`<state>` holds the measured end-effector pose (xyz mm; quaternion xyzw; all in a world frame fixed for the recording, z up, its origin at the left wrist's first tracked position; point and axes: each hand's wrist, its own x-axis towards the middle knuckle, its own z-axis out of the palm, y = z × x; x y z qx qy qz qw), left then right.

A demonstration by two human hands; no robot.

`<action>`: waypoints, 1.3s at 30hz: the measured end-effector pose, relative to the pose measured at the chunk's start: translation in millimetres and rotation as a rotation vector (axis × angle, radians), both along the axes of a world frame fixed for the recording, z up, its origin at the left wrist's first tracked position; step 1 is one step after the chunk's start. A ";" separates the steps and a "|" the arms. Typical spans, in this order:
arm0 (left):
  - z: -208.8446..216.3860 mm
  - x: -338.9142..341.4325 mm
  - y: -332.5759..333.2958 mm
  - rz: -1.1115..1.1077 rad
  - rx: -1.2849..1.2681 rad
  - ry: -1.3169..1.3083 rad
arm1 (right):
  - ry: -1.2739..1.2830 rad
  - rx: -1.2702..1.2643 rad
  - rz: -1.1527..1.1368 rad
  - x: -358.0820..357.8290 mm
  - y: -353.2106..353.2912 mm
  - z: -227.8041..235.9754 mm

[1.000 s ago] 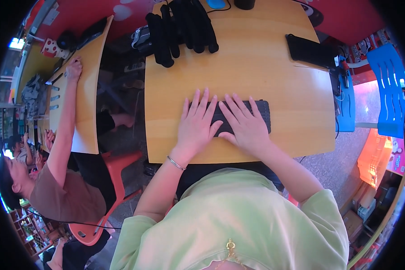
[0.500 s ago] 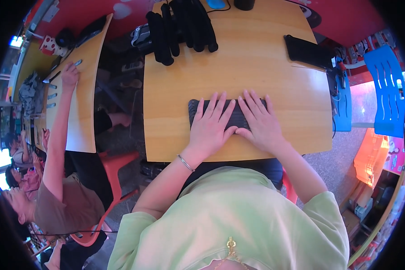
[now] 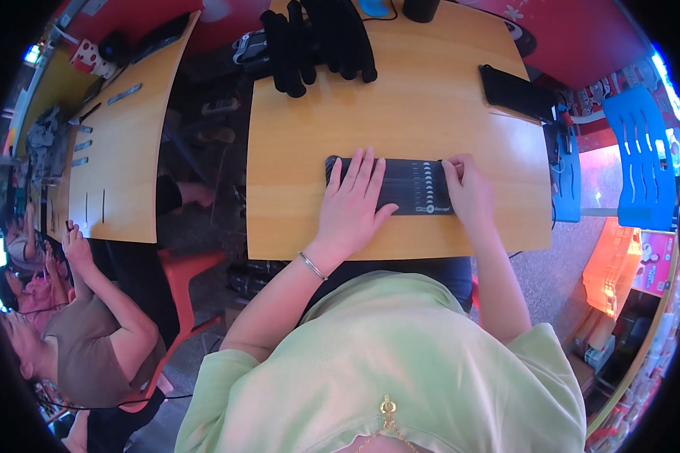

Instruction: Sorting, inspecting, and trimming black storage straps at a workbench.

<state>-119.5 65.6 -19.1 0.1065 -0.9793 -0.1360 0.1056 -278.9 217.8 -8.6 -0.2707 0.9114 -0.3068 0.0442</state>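
Observation:
A flat black rectangular case or pouch [image 3: 405, 189] with a row of white printed marks lies on the wooden table in front of me. Over its left part my left hand [image 3: 355, 198] rests flat, fingers stretched out and pointing away, a silver bangle on the wrist. At the other end my right hand [image 3: 468, 189] has its fingers curled, with thumb and fingertips gripping the right edge near the far corner. The part beneath my left palm is hidden.
Black padded things [image 3: 321, 49] lie at the table's far left, a dark cylinder [image 3: 421, 9] beyond. A black flat case [image 3: 515, 92] sits far right, near blue slatted chairs [image 3: 638, 155]. To the left, a co-worker [image 3: 102, 332] sits at another table [image 3: 132, 170] holding several small things.
My right hand has gone from lying flat on the black case to gripping its right edge, uncovering white markings. My left hand stays flat. The co-worker's outstretched arm has drawn back.

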 end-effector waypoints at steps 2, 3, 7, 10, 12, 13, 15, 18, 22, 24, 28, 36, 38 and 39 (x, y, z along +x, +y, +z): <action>-1.5 2.5 -0.1 0.003 -0.001 0.000 | -0.046 0.021 -0.024 0.9 -4.6 2.3; -2.4 2.6 -0.8 0.004 -0.004 -0.002 | -0.003 0.087 -0.013 1.7 -5.8 2.2; -0.8 2.9 0.8 0.003 -0.007 0.017 | 0.161 0.168 0.005 5.2 -7.8 -5.5; 0.1 2.8 1.7 0.007 -0.013 0.006 | 0.168 0.002 0.080 4.5 -1.4 -12.1; -0.3 4.4 2.2 0.004 0.004 0.014 | 0.184 -0.118 0.109 12.2 0.5 -2.7; -0.5 5.0 1.8 0.003 0.001 0.014 | 0.201 -0.236 0.137 16.3 1.4 5.0; -1.2 5.2 1.5 0.015 0.008 0.029 | 0.233 -0.246 0.192 26.5 -1.1 26.6; -3.5 7.6 -1.7 0.010 0.073 0.057 | 0.271 -0.209 0.204 26.6 -1.5 32.3; -5.8 10.7 -5.9 0.037 0.031 0.036 | 0.233 -0.085 0.167 31.5 3.3 31.5; -6.6 17.2 -12.0 0.144 0.018 0.054 | 0.265 -0.143 0.235 42.3 4.5 40.3; 2.3 24.7 -17.0 0.182 0.057 0.093 | 0.462 -0.265 0.535 65.5 7.3 61.2; 16.2 36.0 -26.8 0.114 0.678 0.367 | 0.612 -0.402 0.675 70.7 29.9 62.8; 18.7 35.4 -26.2 0.125 0.729 0.402 | 0.597 -0.407 0.676 70.3 34.7 62.5; 19.9 35.4 -25.4 0.141 0.783 0.442 | 0.600 -0.427 0.646 68.7 38.5 65.1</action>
